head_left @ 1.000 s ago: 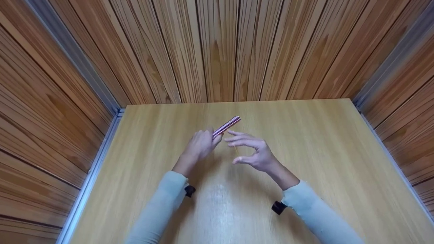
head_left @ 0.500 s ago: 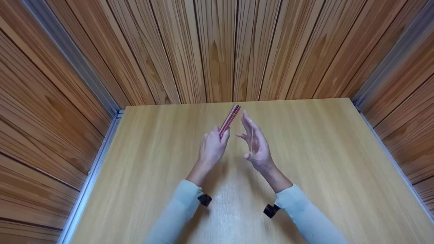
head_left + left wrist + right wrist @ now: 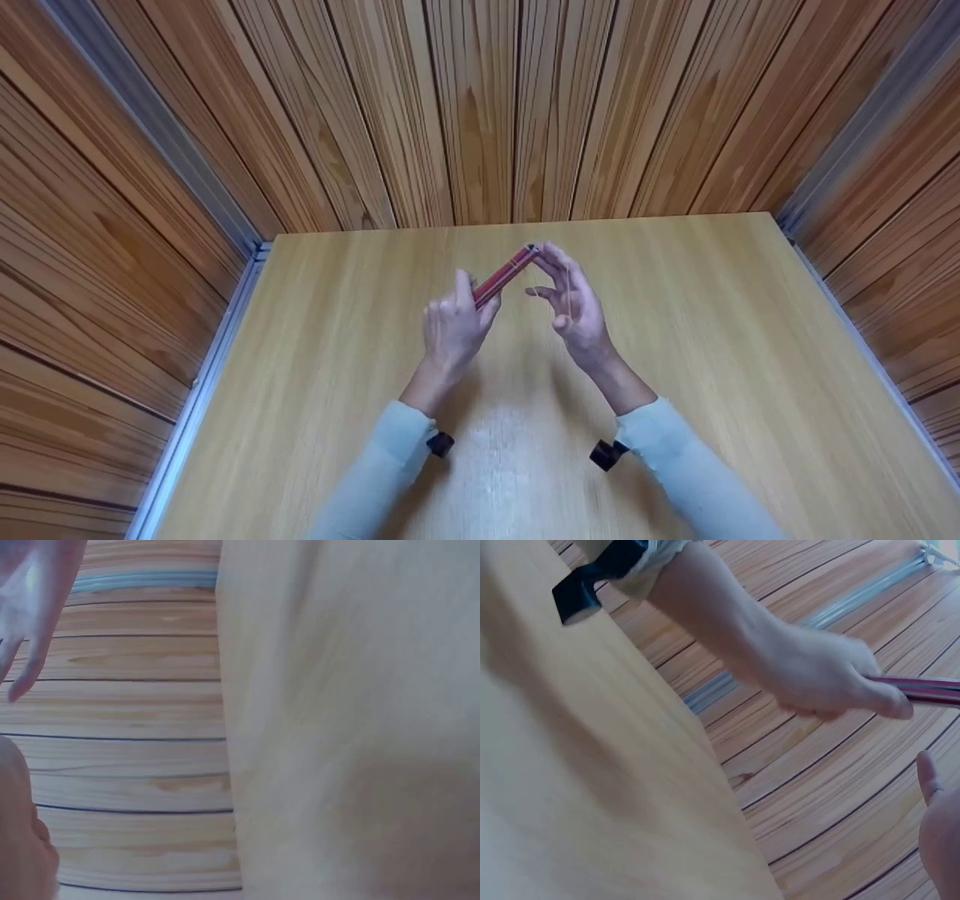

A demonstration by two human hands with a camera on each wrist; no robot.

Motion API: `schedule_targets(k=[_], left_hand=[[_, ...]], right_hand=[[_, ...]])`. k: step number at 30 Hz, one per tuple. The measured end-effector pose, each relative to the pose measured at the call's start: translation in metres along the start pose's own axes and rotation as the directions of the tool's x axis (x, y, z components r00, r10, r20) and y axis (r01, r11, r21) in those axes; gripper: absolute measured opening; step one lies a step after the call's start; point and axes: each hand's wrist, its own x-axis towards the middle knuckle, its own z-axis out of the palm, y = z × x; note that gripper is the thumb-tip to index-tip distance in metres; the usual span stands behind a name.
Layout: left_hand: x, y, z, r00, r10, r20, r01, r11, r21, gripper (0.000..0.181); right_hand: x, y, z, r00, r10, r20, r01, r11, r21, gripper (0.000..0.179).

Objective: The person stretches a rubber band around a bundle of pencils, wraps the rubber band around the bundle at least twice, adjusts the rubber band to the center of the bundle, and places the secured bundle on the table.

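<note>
My left hand (image 3: 455,326) grips a bundle of slim red pencils (image 3: 501,279) by its lower end, with the far end pointing up and to the right. A thin band (image 3: 516,262) crosses the bundle near that far end. Opposite it, my right hand (image 3: 583,311) has its fingers extended, fingertips right at the pencils' tips. A thin rubber band (image 3: 568,292) is stretched between the fingers and thumb of this hand. In the right wrist view, the pencils (image 3: 922,688) stick out past the left thumb; their far end is out of frame.
Both hands are above a light wooden table (image 3: 360,285). Wood-plank walls (image 3: 480,112) stand at the back and sides, with a metal rail (image 3: 202,367) along the left edge. A small black wrist camera (image 3: 440,444) sits at the left cuff, another camera (image 3: 607,454) at the right.
The right hand has turned more upright and its fingertips have come to the pencils' far end. The bundle has swung upright, then tilted back to the right, still in the left hand.
</note>
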Motion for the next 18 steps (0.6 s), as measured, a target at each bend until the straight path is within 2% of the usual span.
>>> schedule_targets(k=[2,4,8,10,12,15,18], left_hand=[[0.003,-0.006,-0.006,0.993,0.113,-0.033,-0.11,0.989,0.101,0.033],[0.007,-0.01,-0.011,0.976,0.213,-0.041,-0.201,0.959,0.199,0.038],[0.014,-0.016,-0.021,0.941,0.338,0.017,-0.324,0.886,0.331,0.04],[0.018,-0.018,-0.025,0.925,0.372,0.076,-0.373,0.854,0.362,0.04],[0.02,-0.02,-0.028,0.913,0.386,0.136,-0.408,0.836,0.368,0.041],[0.022,-0.021,-0.031,0.902,0.379,0.208,-0.431,0.822,0.371,0.042],[0.022,-0.023,-0.033,0.897,0.362,0.253,-0.436,0.815,0.381,0.044]], right_hand=[[0.002,0.0,-0.004,1.0,0.006,0.0,-0.006,1.0,-0.017,0.114],[0.004,-0.001,-0.008,1.0,0.006,0.008,-0.006,0.999,-0.04,0.106],[0.007,-0.001,-0.017,0.999,0.014,0.041,-0.009,0.993,-0.116,0.1],[0.008,-0.002,-0.021,0.998,0.018,0.058,-0.008,0.985,-0.175,0.1],[0.009,-0.004,-0.023,0.997,0.025,0.078,-0.006,0.971,-0.238,0.095],[0.01,-0.006,-0.025,0.994,0.051,0.099,-0.015,0.943,-0.334,0.075],[0.009,-0.008,-0.026,0.991,0.082,0.105,-0.033,0.916,-0.4,0.056]])
